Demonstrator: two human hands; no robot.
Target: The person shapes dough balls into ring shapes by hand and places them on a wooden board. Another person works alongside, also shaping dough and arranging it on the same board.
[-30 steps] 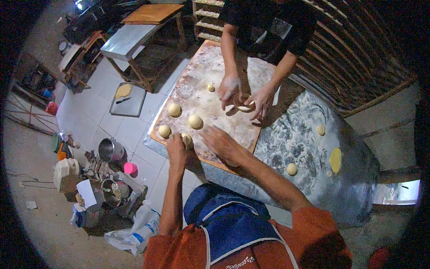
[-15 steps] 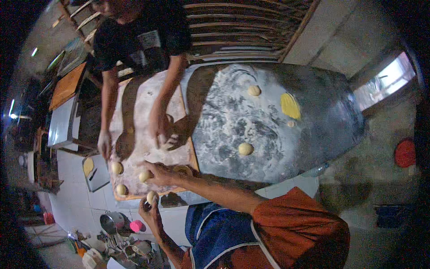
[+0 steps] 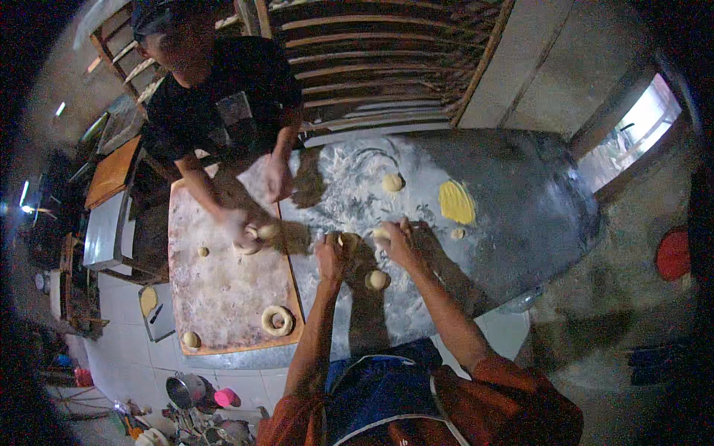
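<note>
Both my hands are over the floured dark tabletop (image 3: 520, 178). My left hand (image 3: 329, 256) has its fingers curled against a pale dough ball (image 3: 347, 239), mostly in shadow. To the right, my right hand (image 3: 398, 245) closes over another dough ball (image 3: 381, 233), which shows at its fingertips. Between my forearms and a little nearer lies a dough ball (image 3: 378, 280); a further dough ball (image 3: 392, 182) sits beyond my hands. On the right, a small dough lump (image 3: 458, 233) lies near a flat yellow patch (image 3: 457, 202), whose material I cannot make out.
Left of my forearm is a floured board (image 3: 223, 297) with a dough ring (image 3: 277, 321), a dough ball (image 3: 191, 340) and a small lump (image 3: 203, 252). Across it, a co-worker's hand (image 3: 236, 227) is at another dough piece (image 3: 265, 233). Metal pots (image 3: 186, 388) stand below, left.
My hands have moved right, from the board's near edge to the tabletop, with dough balls at their fingers. The co-worker's hands now touch dough on the board, where a dough ring shows.
</note>
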